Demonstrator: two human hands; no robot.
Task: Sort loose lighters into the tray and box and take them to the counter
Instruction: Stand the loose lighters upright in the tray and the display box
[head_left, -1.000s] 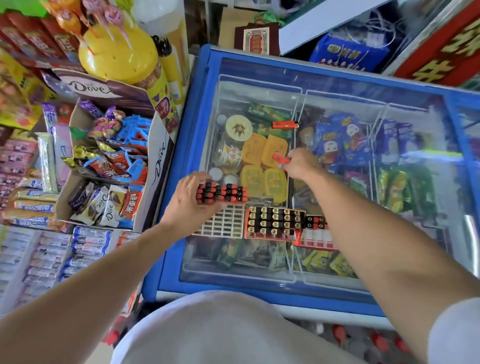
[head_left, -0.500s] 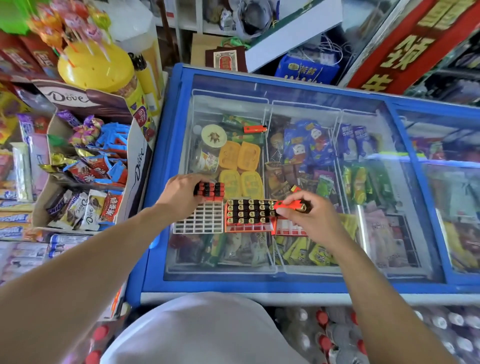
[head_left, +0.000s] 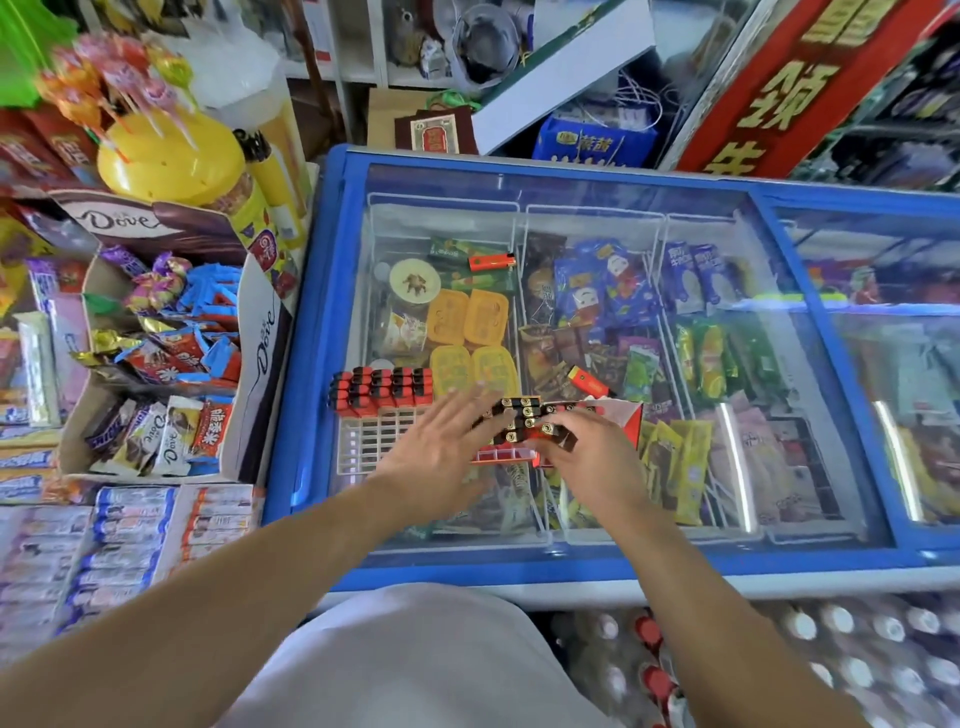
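Left hand (head_left: 441, 447) now lifted off the black-capped lighter row (head_left: 382, 393), which is left sitting on the white grid tray (head_left: 363, 441).

Fingers are spread flat over the lighters in the red box (head_left: 511, 434), while the right hand (head_left: 587, 447) is seen pinching one into place. Sorting looks maybe half done: two loose orange lighters, far (head_left: 491, 261) and right (head_left: 587, 381), are left on the glossy freezer glass (head_left: 779, 364). Nothing's been carried to the counter yet.
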